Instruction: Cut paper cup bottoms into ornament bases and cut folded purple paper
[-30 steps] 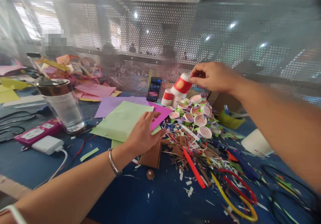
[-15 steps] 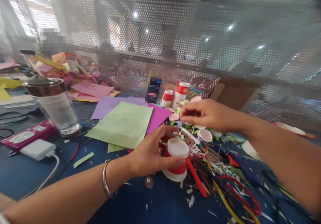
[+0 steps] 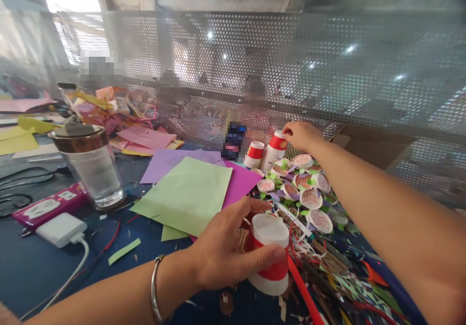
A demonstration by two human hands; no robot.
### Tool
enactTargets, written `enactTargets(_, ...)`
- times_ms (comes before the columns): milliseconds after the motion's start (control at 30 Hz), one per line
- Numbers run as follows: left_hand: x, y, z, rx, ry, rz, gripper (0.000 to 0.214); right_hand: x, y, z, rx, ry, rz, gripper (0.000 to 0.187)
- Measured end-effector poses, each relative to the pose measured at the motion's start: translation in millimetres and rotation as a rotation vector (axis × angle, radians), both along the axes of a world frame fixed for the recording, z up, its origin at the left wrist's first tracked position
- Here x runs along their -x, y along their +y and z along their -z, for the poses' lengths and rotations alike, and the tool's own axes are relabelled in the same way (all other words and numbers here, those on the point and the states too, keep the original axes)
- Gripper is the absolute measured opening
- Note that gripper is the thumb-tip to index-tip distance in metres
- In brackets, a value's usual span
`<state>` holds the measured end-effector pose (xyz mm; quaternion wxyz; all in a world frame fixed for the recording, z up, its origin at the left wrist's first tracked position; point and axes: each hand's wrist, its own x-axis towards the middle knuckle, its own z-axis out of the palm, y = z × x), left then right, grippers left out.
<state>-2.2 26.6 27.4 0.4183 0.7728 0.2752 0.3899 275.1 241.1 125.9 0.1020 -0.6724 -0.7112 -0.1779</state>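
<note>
Item: one red-and-white paper cup, inverted, base up and wide rim down, low in the person's view, at the near edge of the scraps on the dark blue table.

Item: left hand, silver bangle at the wrist. Its grip is curved round the paper cup, thumb across the near red band, fingers at the far left side.

Item: right hand, reaching farther out. Its grip is narrow, fingertips at the upper end of a tall stack of red-and-white paper cups; whether they pinch it, I cannot tell.

Item: a shorter stack of similar cups, just left of the tall one.

Item: a cluster of small round white pieces with red lattice faces, trimmed in green and purple, beneath the right forearm.

Item: pale green paper sheets, overlapping a magenta sheet and a lilac sheet.

Item: a red stick-shaped tool, beside the paper cup.

Item: a clear tumbler with brown lid, at left.

Backing: a grey perforated metal screen.
</note>
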Motion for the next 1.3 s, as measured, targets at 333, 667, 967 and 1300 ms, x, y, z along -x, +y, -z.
enactTargets(333, 1.8, 3.1, 4.1, -0.108, 0.068, -0.028, 0.06, -14.4, -10.8, -25.4, -0.072, 0.041, -0.034, 0.012)
enactTargets(667, 8.1, 7.0, -0.3, -0.183, 0.191, -0.031, 0.051, -3.3, -66.5, -67.1, -0.254, 0.21, -0.107, 0.006)
enactTargets(967, 15.1, 10.0, -6.7, -0.285, 0.453, -0.073, 0.055, 31.7, -209.5, -37.5, 0.157, 0.253, -0.405, 0.017)
enactTargets(1300, 24.1, 16.3, -3.6, -0.432, 0.403, -0.048, 0.057, 63.0, -314.9, 16.8, 0.33, 0.05, -0.629, 0.017)
